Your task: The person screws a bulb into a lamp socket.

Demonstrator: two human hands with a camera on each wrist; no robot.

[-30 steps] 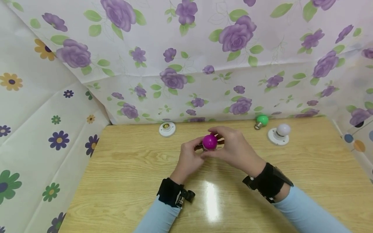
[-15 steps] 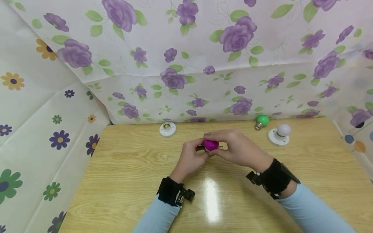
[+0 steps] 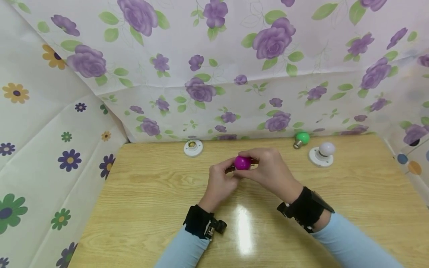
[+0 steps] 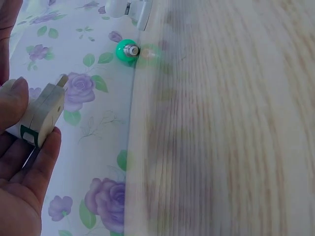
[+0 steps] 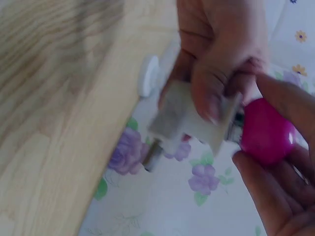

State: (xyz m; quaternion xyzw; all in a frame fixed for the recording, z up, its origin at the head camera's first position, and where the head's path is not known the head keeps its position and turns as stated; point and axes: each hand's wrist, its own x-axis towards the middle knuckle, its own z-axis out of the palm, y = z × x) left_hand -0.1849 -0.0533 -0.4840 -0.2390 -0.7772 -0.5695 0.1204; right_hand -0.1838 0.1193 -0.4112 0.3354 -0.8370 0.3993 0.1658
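Over the middle of the table, my left hand [image 3: 221, 184] grips a white plug-in lamp holder [image 4: 43, 110] with metal pins. My right hand [image 3: 273, 171] pinches the round magenta light bulb [image 3: 242, 162] between thumb and fingers. In the right wrist view the bulb [image 5: 268, 130] meets the open end of the lamp holder [image 5: 182, 110]. Part of its metal base shows between them; how deep it sits I cannot tell. Both hands are close together, and from the head view they mostly hide the lamp holder.
A round white lamp socket [image 3: 193, 148] without a bulb stands at the back left. Further right at the back, a green bulb [image 3: 302, 138] lies on its side. Beside it a white bulb [image 3: 326, 149] sits upright in a white base [image 3: 320, 158]. Flowered sheets [image 3: 231, 100] line the table's back.
The right hand has turned about the magenta bulb, wrist swinging outward and then back in. The left hand has stayed nearly still with the lamp holder.
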